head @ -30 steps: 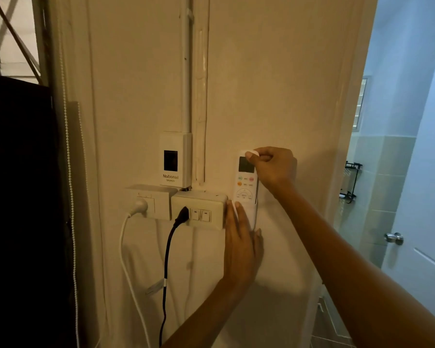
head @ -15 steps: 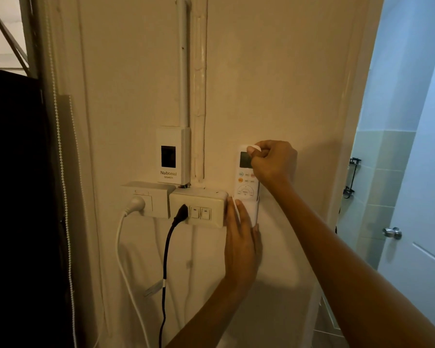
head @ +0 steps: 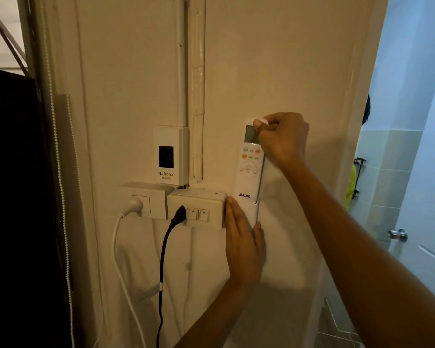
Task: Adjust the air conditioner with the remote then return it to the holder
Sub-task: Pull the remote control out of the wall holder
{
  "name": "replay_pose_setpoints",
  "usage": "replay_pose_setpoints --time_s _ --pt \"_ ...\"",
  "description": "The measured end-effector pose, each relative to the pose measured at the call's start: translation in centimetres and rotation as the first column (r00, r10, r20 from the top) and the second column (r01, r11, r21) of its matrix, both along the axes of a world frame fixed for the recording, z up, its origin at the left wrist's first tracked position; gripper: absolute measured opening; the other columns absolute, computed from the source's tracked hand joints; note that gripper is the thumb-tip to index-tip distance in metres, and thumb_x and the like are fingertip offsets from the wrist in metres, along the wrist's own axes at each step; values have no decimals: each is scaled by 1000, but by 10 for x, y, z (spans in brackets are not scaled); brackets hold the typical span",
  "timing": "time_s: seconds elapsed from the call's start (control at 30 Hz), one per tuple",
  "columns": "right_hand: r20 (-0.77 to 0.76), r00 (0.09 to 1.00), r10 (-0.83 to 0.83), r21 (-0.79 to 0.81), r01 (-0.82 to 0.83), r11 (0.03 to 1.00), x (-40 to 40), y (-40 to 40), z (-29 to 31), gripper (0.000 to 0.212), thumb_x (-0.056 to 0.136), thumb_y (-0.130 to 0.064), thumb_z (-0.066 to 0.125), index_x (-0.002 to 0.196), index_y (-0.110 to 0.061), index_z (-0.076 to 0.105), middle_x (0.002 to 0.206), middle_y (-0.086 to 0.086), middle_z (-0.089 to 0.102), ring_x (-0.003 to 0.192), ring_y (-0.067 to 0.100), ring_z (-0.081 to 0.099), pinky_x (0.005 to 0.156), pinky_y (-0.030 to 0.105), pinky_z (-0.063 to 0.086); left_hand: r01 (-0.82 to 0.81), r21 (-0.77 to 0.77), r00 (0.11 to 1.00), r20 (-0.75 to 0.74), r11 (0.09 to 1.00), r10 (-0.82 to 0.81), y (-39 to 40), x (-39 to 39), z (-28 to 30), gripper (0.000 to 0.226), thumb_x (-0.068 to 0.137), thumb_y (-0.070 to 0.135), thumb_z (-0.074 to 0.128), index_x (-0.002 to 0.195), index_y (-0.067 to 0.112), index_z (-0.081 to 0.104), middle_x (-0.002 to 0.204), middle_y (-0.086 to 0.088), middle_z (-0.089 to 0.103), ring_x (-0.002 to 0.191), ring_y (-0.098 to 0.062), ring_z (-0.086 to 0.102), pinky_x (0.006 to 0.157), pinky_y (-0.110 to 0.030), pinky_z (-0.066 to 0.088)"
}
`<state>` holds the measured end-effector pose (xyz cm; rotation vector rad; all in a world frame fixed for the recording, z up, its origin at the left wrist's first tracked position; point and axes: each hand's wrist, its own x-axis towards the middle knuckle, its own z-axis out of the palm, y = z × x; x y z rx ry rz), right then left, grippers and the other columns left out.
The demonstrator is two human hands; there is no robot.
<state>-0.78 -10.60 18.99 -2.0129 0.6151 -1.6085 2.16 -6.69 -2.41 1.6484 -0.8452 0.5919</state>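
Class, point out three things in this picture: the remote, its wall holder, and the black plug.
remote point(head: 249, 169), head view, on its button pad.
holder point(head: 251, 210), head view, on its front wall.
black plug point(head: 179, 214), head view, on its body.

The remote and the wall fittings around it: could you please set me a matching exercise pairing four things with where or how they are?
Things:
1. remote
2. black plug
3. left hand
4. right hand

States:
A. pinches the remote's top end
B. lower end sits in the holder, upright against the wall
C. braces the holder from below
D. plugged in beside two rocker switches

Pairs: 1-B, 2-D, 3-C, 4-A
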Motion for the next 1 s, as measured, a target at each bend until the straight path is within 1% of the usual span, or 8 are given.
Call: replay_pose_setpoints --time_s 0.17,0.3,0.43,0.47,0.53,0.63,0.8,1.0 --pt "37 999 -7 -21 8 1000 -11 -5 12 18 77 -38 65 71 -23 70 64 -4 69 59 13 64 71 38 58 4 -19 1000 4 1000 -4 2 -1 1 78 92 25 56 147 13 2 156 -5 10 144 -28 12 103 -38 43" --pt "49 999 6 44 -8 999 -23 -11 14 24 75 -40 67 56 -26 63 63 -6 69 67 16 68 74 41 58 98 -55 995 -11 994 -99 10 -3 6 74 94 24 52 144 25 -3 153 4 2 143 -22 3 106 -32 29" --pt "-39 998 59 96 -55 994 -28 -10 8 22 74 -38 70 58 -24 65 71 -1 71 73 21 69 76 43 59 294 -226 921 -193 929 -339 27 -7 16 57 96 16 47 139 38 16 156 -5 22 142 -23 19 108 -42 35" --pt "-70 994 89 112 -80 990 -29 -10 6 20 74 -38 71 62 -22 68 74 1 72 73 22 70 76 44 59 330 -330 875 -244 885 -417 33 -9 22 50 97 18 47 135 43 28 151 -5 32 138 -23 31 105 -41 43" --pt "-131 979 159 158 -137 978 -31 -8 1 19 75 -35 72 65 -19 68 76 6 74 72 26 71 73 46 60 355 -488 767 -335 797 -547 43 -15 37 36 97 22 46 112 54 48 135 1 52 120 -10 52 85 -19 55" --pt "-176 955 240 241 -194 951 -33 -4 -8 20 77 -31 73 64 -16 67 76 11 74 70 29 72 72 48 60 366 -564 669 -393 740 -631 53 -15 56 36 98 29 41 87 57 61 100 24 63 86 13 63 56 -1 48" --pt "-196 924 328 325 -254 911 -39 2 -18 21 77 -30 74 63 -17 66 79 13 74 74 31 72 74 49 59 444 -541 578 -436 714 -689 66 -16 75 39 100 40 27 85 43 63 85 20 69 85 -4 65 68 -21 50" --pt "-219 903 370 349 -282 894 -56 4 -18 20 77 -29 73 66 -13 68 82 14 74 78 32 72 77 50 59 598 -492 408 -494 633 -768 86 -19 75 32 97 39 37 87 33 67 74 13 77 77 -11 72 64 -27 55"
